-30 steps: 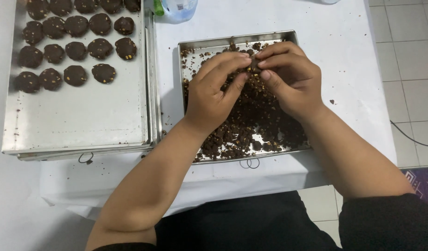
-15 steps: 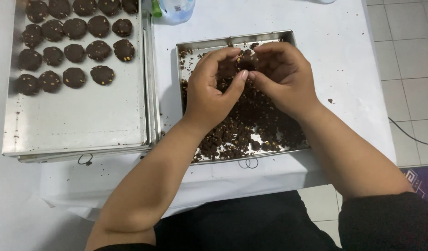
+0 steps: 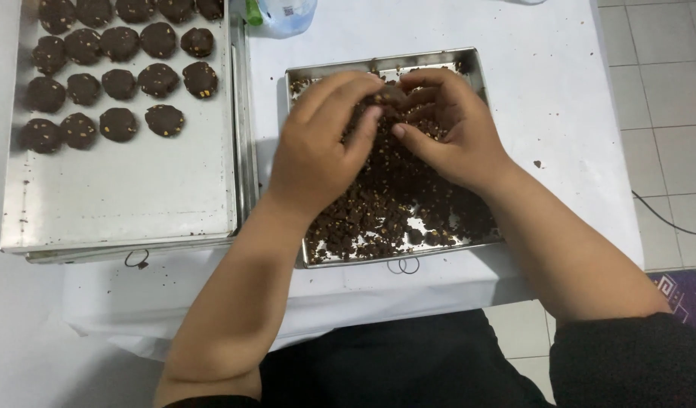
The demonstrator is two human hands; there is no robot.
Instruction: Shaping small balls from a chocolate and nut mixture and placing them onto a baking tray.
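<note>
A dark dough lump [image 3: 389, 97] is pinched, apparently for shaping, between curled left hand [image 3: 317, 151] and right hand [image 3: 450, 128] over the crumb tray [image 3: 302, 257].

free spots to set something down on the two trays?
Left tray: bare metal from below the cookie rows to its near edge. White cloth right of the crumb tray is bare too. Crumb tray itself crowded: dark crumble, left hand, right hand.
</note>
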